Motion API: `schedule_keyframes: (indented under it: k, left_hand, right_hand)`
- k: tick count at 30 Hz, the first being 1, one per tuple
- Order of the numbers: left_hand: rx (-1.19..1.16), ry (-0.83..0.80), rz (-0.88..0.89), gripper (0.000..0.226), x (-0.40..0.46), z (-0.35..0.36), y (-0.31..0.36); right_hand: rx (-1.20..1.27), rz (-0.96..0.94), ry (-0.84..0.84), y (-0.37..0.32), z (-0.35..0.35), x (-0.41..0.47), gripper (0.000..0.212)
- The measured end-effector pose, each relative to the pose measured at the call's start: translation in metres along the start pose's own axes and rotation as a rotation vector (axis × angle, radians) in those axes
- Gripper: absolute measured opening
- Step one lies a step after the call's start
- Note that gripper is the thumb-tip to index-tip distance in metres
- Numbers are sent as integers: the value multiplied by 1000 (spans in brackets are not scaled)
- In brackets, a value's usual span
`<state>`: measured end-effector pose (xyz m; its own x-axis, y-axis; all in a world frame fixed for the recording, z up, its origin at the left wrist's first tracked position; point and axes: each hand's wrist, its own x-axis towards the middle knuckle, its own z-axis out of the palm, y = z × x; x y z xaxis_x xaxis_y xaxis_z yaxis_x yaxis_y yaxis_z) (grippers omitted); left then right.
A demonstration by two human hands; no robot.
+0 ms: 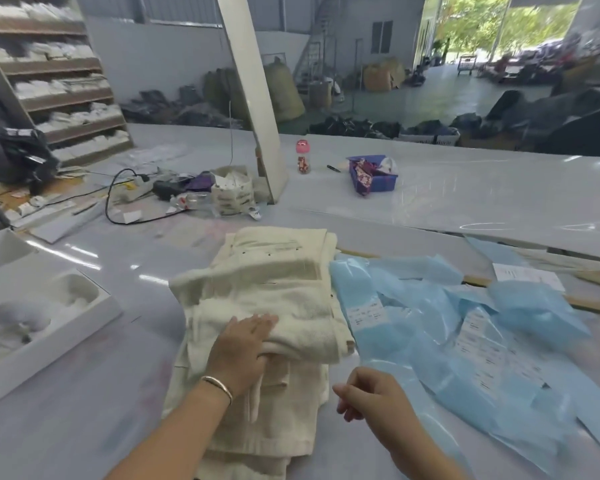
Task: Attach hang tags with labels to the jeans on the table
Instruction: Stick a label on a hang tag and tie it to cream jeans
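A stack of folded cream jeans [274, 292] lies in the middle of the grey table [84, 393]. My left hand [241, 348] grips the near fold of the top pair, thumb tucked under the cloth and fingers flat on top. My right hand [364, 393] hovers just right of the stack's near edge, fingers loosely curled with nothing visible in them. Light blue sheets with white printed labels [471, 337] are spread to the right of the jeans, touching the stack's right side.
A white moulded tray [94, 317] sits at the left. Further back are a power strip with black cable [118, 188], a bag of tags [231, 192], a slanted white post [257, 98], a pink-capped bottle [302, 156] and a purple basket [374, 174].
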<state>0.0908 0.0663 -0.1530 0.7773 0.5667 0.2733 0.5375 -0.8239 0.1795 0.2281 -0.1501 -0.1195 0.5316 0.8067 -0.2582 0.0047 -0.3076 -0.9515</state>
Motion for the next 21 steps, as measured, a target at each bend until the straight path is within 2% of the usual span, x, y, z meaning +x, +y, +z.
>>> schedule_keyframes:
  k: [2,4,5,7,8,9,10,12,14,15,16,18,20,21]
  left_hand:
    - [-126,145,-105,39,12,-25,2]
    - [-139,308,-176,41,26,-58,10]
    - [-103,411,-150,47,30,-75,15]
    - [3,511,-50,46,29,-105,39]
    - [39,487,2,39,24,-113,55]
    - [30,432,66,31,17,-114,72]
    - [-19,332,121,24,7,-109,89]
    - [-173,44,147,24,-9,-92,107]
    - [-421,-240,95,36,-18,-76,108]
    - [-576,-361,75,42,-21,-69,104]
    - [-701,-385,43,40,-22,-62,100]
    - [-788,-221,-149,18,-23,-53,88]
    - [-527,-14,-438,18,-26,-46,67]
    - [-425,-18,-582,25,-33,-44,56]
  right_hand:
    - [-19,36,-24,1,6,7,21]
    - [40,44,-46,-5,15,12,15]
    - [116,30,-56,-11,20,13,25]
    - [358,-26,-133,-27,29,15,64]
    - [507,-49,-190,-35,33,17,78]
    - [630,-87,-255,-43,36,16,80]
    - [684,-122,-279,-50,38,14,70]
    - [666,-86,-106,-52,39,11,48]
    - [679,36,138,-36,35,9,33]
    - [701,88,205,-29,31,7,27]
    - [716,124,250,-25,25,5,25]
    - [745,150,306,-22,14,0,26]
    - [777,102,294,-27,1,-5,32]
    - [795,60,251,-32,-5,-8,32]
